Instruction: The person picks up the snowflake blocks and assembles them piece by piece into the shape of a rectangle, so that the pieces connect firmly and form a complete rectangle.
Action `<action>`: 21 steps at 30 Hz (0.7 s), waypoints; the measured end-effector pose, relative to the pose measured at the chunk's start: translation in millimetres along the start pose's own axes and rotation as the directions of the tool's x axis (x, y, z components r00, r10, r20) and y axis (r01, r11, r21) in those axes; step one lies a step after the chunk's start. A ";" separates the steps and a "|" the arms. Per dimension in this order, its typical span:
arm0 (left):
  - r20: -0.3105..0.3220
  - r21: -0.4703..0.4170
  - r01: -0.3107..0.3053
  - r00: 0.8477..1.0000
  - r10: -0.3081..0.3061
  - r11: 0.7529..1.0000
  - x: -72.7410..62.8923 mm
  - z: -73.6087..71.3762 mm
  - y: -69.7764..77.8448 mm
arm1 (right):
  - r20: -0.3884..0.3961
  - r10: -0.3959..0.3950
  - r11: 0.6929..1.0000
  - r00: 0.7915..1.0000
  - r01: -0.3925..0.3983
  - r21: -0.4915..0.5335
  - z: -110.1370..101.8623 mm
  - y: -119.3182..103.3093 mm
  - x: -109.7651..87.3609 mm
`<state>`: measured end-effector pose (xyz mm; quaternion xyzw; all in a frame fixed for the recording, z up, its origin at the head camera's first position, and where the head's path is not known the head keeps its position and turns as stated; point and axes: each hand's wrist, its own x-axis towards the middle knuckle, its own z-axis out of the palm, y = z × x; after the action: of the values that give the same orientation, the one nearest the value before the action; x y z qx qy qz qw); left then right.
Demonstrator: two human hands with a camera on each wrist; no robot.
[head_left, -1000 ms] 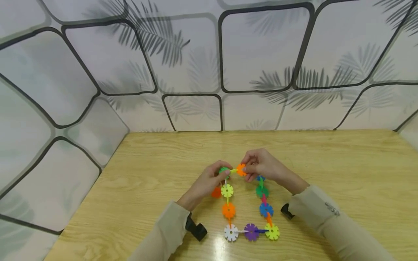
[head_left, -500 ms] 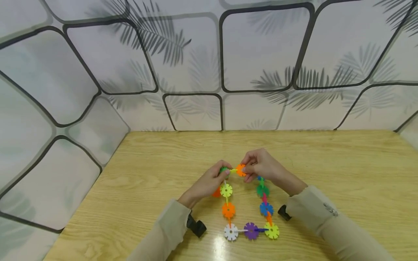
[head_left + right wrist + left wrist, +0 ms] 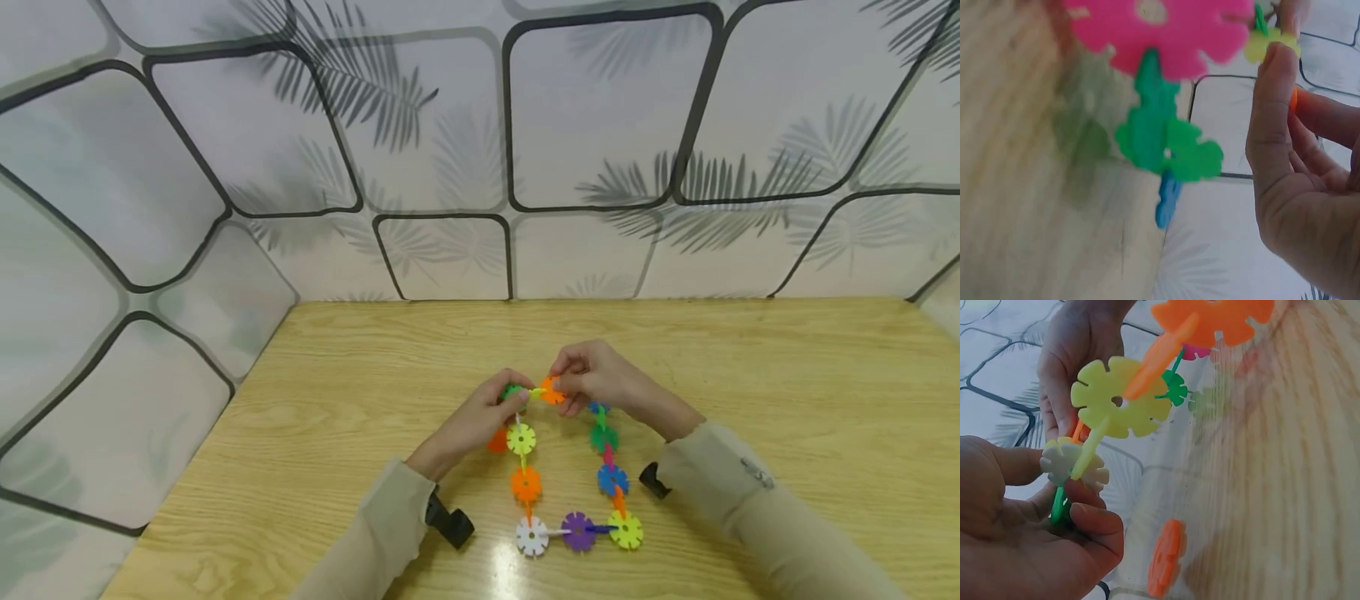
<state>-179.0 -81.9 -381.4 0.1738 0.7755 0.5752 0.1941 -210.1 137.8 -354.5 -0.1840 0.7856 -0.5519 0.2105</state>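
Observation:
Notched plastic discs (snowflake building discs) slot together in a chain along three sides of a rectangle. At the far left corner my left hand [image 3: 474,421] pinches a green disc [image 3: 512,391]. An edge-on yellow disc [image 3: 536,392] joins it to an orange disc [image 3: 552,390], which my right hand [image 3: 611,385] pinches between thumb and fingers. Beneath the left fingers a white disc [image 3: 1063,464] links to a yellow disc [image 3: 1100,397]. The chain's right side ends in a blue disc [image 3: 1168,199] past a green disc [image 3: 1194,153], beside and apart from my right fingers.
A loose orange-red disc [image 3: 497,441] lies left of the chain, close to my left wrist. The near side holds a white disc [image 3: 532,537], a purple disc [image 3: 578,532] and a yellow disc [image 3: 626,530]. A patterned wall [image 3: 457,258] borders the wooden table [image 3: 360,358].
My right hand and the orange disc have shifted very slightly left, toward my left hand. Both hands keep their hold.

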 end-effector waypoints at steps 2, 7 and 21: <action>0.004 -0.015 0.010 1.000 -0.010 1.000 -2.2 -1.6 0.5 | 0.023 -0.011 0.999 1.000 0.011 -0.034 -3.6 0.0 3.9; 0.027 -0.026 0.007 1.000 -0.006 1.000 -8.6 -4.7 0.3 | 0.074 -0.036 0.992 0.997 0.045 -0.120 -9.3 -1.5 16.6; 0.094 -0.006 0.011 0.996 -0.010 1.000 -37.5 -19.2 -6.4 | 0.327 -0.146 0.907 0.934 0.258 -0.333 18.0 -12.8 54.7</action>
<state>-156.4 -118.0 -378.7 0.1958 0.7646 0.5678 0.2337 -245.9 90.9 -354.9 -0.3818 0.8117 -0.3790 0.2275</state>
